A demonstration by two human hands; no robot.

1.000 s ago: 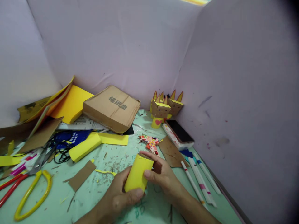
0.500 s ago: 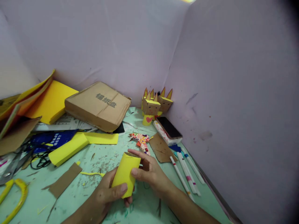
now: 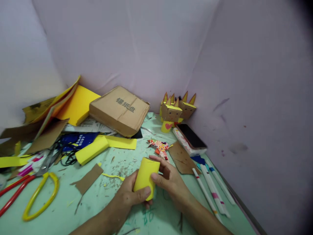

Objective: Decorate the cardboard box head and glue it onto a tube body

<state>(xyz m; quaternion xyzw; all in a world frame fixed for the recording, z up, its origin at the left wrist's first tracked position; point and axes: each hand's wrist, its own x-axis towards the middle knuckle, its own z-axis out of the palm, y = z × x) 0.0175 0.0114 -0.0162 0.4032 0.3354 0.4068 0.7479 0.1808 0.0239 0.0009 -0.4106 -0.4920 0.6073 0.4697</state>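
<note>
A short yellow paper tube (image 3: pixel 146 176) is held above the green table, tilted slightly, with its top end pointing away. My left hand (image 3: pixel 130 195) wraps round its lower left side, the thumb lying across the front. On the tube's right, my right hand (image 3: pixel 168 179) grips the upper edge between thumb and fingers; part of those fingers is hidden behind it. Just beyond the tube lies a colourful patterned paper piece (image 3: pixel 159 147). A longer yellow folded paper form (image 3: pixel 92 150) rests to the left, near a brown cardboard scrap (image 3: pixel 88 179).
Scissors with yellow handles (image 3: pixel 41 202) and red-handled ones (image 3: pixel 18 192) lie left. A cardboard box (image 3: pixel 117 109) stands at the back, beside cardboard figures (image 3: pixel 171 114). White markers (image 3: pixel 212 189), a phone (image 3: pixel 192 135) and flat cardboard (image 3: pixel 181 158) are on the right.
The view has turned left, so everything appears further right and the red-handled scissors have come into view. Both hands still hold the yellow tube, whose top opening shows less.
</note>
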